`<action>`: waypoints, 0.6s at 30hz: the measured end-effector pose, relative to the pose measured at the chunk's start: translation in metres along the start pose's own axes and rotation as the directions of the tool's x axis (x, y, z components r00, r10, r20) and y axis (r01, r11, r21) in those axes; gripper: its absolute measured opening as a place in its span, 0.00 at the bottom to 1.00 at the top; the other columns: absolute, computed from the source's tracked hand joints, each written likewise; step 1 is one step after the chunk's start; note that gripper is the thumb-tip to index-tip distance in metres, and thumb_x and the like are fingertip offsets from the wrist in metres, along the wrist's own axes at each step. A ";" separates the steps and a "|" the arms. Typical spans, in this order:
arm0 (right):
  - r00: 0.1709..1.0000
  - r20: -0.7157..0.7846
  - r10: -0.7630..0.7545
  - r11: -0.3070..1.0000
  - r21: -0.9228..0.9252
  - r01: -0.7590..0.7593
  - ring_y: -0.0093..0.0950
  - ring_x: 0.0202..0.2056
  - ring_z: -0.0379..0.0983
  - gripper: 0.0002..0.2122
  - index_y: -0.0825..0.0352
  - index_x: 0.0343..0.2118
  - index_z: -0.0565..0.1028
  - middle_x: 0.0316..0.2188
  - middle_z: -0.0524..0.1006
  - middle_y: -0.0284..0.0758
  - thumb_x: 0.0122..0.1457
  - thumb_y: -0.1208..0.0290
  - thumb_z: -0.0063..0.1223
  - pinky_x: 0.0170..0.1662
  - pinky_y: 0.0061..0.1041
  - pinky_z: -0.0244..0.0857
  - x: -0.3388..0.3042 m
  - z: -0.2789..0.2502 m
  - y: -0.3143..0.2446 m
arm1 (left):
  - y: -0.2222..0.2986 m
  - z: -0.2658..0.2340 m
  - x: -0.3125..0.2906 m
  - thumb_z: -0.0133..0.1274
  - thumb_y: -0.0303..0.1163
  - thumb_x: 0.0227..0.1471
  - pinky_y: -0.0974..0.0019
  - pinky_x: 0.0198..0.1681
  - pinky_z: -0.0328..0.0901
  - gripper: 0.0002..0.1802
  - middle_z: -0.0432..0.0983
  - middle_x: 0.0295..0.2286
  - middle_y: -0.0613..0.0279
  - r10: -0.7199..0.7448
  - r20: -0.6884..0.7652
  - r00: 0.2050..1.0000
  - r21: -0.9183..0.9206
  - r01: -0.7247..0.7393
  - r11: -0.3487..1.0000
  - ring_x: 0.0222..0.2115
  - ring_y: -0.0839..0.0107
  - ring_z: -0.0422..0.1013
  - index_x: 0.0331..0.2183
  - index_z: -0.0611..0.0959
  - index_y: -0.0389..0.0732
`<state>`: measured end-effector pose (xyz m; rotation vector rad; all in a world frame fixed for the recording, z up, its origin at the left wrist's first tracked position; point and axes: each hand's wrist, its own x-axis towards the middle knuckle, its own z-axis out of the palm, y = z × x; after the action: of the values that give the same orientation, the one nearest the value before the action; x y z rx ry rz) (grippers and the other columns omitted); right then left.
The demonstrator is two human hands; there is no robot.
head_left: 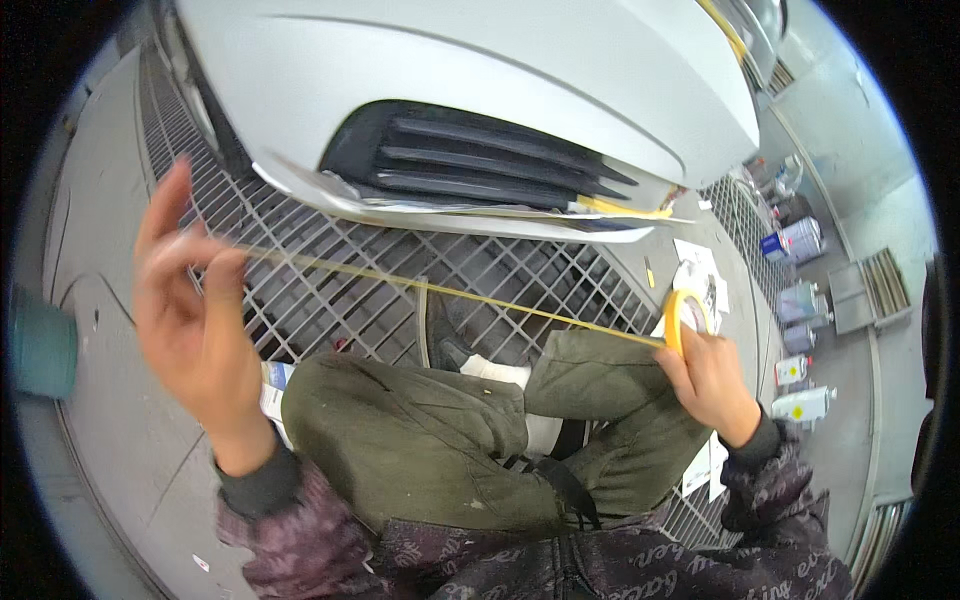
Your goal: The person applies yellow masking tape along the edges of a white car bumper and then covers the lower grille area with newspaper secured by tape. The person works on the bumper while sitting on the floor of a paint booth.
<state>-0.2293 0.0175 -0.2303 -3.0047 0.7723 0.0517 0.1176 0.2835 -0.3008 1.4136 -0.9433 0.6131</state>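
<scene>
A long strip of yellow masking tape [500, 303] runs taut across my lap, sloping down to the right. Its left end is pinched between the thumb and finger of my left hand [200, 320], which is blurred by motion. My right hand [717, 385] grips the roll of masking tape [674, 325] by its side. Beyond the strip is a white car bumper [480, 65] with a black slatted grille [470, 160]. Pieces of yellow tape [630, 209] stick along the grille's lower right edge, above a ragged white lower edge.
I sit with bent legs on a metal floor grating [330, 250]. A small yellow-and-black tool [649, 271] and printed papers [700, 265] lie to the right. Several cans and bottles stand along the right side, including a blue-and-white can [795, 240]. A teal bucket [42, 345] stands far left.
</scene>
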 end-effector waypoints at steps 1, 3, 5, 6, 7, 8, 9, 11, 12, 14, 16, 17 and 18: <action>0.995 -0.055 -0.084 0.996 -0.013 0.083 0.49 0.20 0.70 0.14 0.68 0.34 0.73 0.17 0.71 0.45 0.62 0.59 0.55 0.28 0.44 0.65 -0.010 0.007 0.007 | -0.008 0.001 0.006 0.51 0.30 0.66 0.56 0.59 0.64 0.03 0.73 0.55 0.43 -0.030 0.040 0.999 -0.046 0.032 0.998 0.51 0.62 0.73 0.38 0.75 0.42; 0.980 -0.156 -0.126 0.991 0.035 0.133 0.50 0.20 0.69 0.13 0.68 0.32 0.72 0.17 0.70 0.45 0.64 0.61 0.52 0.26 0.43 0.62 -0.020 0.010 -0.008 | -0.022 0.010 0.018 0.52 0.31 0.66 0.57 0.61 0.62 0.04 0.74 0.55 0.44 -0.073 0.127 0.989 -0.159 0.093 0.983 0.54 0.62 0.72 0.38 0.75 0.43; 0.980 -0.173 -0.096 0.992 0.070 0.109 0.49 0.20 0.68 0.11 0.69 0.33 0.71 0.17 0.69 0.45 0.64 0.64 0.50 0.27 0.43 0.61 -0.023 0.015 -0.021 | -0.029 0.013 0.029 0.55 0.30 0.64 0.61 0.60 0.63 0.04 0.78 0.51 0.46 -0.038 0.148 0.988 -0.298 0.081 0.951 0.54 0.63 0.73 0.37 0.76 0.43; 0.978 -0.188 -0.090 0.989 0.096 0.109 0.49 0.21 0.68 0.11 0.70 0.33 0.72 0.17 0.69 0.45 0.64 0.64 0.50 0.27 0.43 0.61 -0.022 0.019 -0.024 | -0.031 0.013 0.036 0.56 0.30 0.63 0.62 0.59 0.63 0.05 0.80 0.49 0.46 -0.016 0.157 0.987 -0.365 0.073 0.928 0.53 0.63 0.73 0.37 0.76 0.42; 0.976 -0.203 -0.083 0.986 0.122 0.109 0.49 0.21 0.68 0.11 0.70 0.33 0.72 0.17 0.69 0.45 0.64 0.65 0.50 0.28 0.43 0.61 -0.021 0.023 -0.026 | -0.032 0.011 0.042 0.56 0.30 0.62 0.62 0.59 0.63 0.05 0.81 0.48 0.47 0.013 0.165 0.986 -0.368 0.049 0.929 0.53 0.63 0.73 0.37 0.76 0.42; 0.975 -0.206 -0.085 0.988 0.111 0.110 0.49 0.22 0.68 0.11 0.71 0.33 0.71 0.18 0.69 0.45 0.64 0.66 0.50 0.28 0.44 0.60 -0.027 0.027 -0.023 | -0.035 0.013 0.044 0.56 0.29 0.62 0.61 0.59 0.64 0.05 0.82 0.46 0.47 0.037 0.176 0.984 -0.382 0.034 0.923 0.53 0.63 0.74 0.36 0.76 0.41; 0.976 -0.207 -0.075 0.989 0.113 0.100 0.49 0.22 0.68 0.11 0.71 0.33 0.71 0.19 0.70 0.45 0.64 0.66 0.50 0.28 0.44 0.60 -0.030 0.028 -0.021 | -0.036 0.016 0.047 0.56 0.29 0.62 0.61 0.59 0.64 0.05 0.82 0.45 0.48 0.061 0.188 0.980 -0.397 0.019 0.918 0.53 0.63 0.74 0.36 0.76 0.41; 0.976 -0.212 -0.059 0.989 0.121 0.086 0.50 0.23 0.68 0.11 0.71 0.32 0.71 0.19 0.70 0.46 0.65 0.66 0.49 0.28 0.44 0.60 -0.034 0.029 -0.019 | -0.038 0.019 0.051 0.56 0.29 0.63 0.62 0.56 0.66 0.05 0.83 0.43 0.50 0.101 0.209 0.973 -0.410 -0.006 0.912 0.50 0.65 0.74 0.36 0.76 0.41; 0.975 -0.215 -0.050 0.988 0.130 0.079 0.50 0.23 0.68 0.11 0.71 0.32 0.71 0.20 0.70 0.46 0.65 0.66 0.49 0.28 0.44 0.60 -0.034 0.027 -0.021 | -0.039 0.019 0.052 0.55 0.29 0.64 0.62 0.56 0.66 0.04 0.82 0.43 0.51 0.103 0.236 0.966 -0.416 0.005 0.909 0.50 0.64 0.74 0.36 0.76 0.41; 0.974 -0.224 -0.034 0.987 0.146 0.068 0.51 0.23 0.68 0.12 0.71 0.32 0.71 0.20 0.70 0.46 0.65 0.66 0.48 0.28 0.44 0.59 -0.033 0.021 -0.026 | -0.040 0.017 0.054 0.54 0.29 0.64 0.63 0.55 0.66 0.04 0.81 0.42 0.53 0.100 0.257 0.961 -0.413 0.016 0.911 0.49 0.66 0.73 0.37 0.76 0.41; 0.974 -0.223 -0.027 0.988 0.140 0.060 0.51 0.23 0.68 0.12 0.70 0.32 0.71 0.21 0.70 0.46 0.66 0.65 0.47 0.28 0.44 0.59 -0.031 0.020 -0.027 | -0.040 0.015 0.056 0.55 0.29 0.64 0.66 0.52 0.67 0.04 0.81 0.40 0.56 0.089 0.249 0.964 -0.393 0.017 0.919 0.46 0.69 0.74 0.36 0.76 0.40; 0.975 -0.222 -0.017 0.989 0.138 0.049 0.51 0.23 0.68 0.12 0.70 0.32 0.71 0.21 0.70 0.46 0.67 0.64 0.47 0.28 0.44 0.60 -0.031 0.022 -0.027 | -0.042 0.017 0.056 0.55 0.29 0.64 0.67 0.51 0.67 0.04 0.80 0.40 0.56 0.104 0.235 0.966 -0.400 -0.002 0.917 0.45 0.70 0.73 0.36 0.76 0.40; 0.977 -0.213 0.023 0.987 0.157 0.011 0.50 0.23 0.68 0.12 0.70 0.32 0.71 0.20 0.70 0.44 0.67 0.64 0.46 0.28 0.43 0.60 -0.032 0.023 -0.023 | -0.044 0.021 0.056 0.55 0.29 0.64 0.69 0.49 0.67 0.05 0.80 0.39 0.57 0.119 0.222 0.968 -0.406 -0.020 0.914 0.44 0.72 0.73 0.36 0.76 0.40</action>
<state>-0.2467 0.0543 -0.2512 -2.8875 0.7611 -0.3227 0.1799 0.2485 -0.2796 1.1002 -1.2408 0.2757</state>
